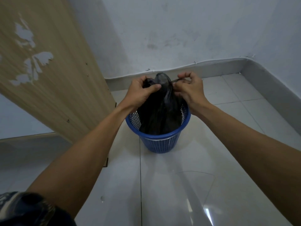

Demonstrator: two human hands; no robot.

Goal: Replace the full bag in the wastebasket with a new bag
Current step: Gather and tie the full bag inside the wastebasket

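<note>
A blue mesh wastebasket (160,144) stands on the pale tiled floor (179,185) near a scuffed white wall (179,30), beside a wood-grain panel (40,75) with peeled patches. A black bag (161,115) sits inside it, its gathered top rising above the rim. The left grip (143,90) clutches that top, and the right grip (189,90) pinches a thin stretched strip of it.
</note>
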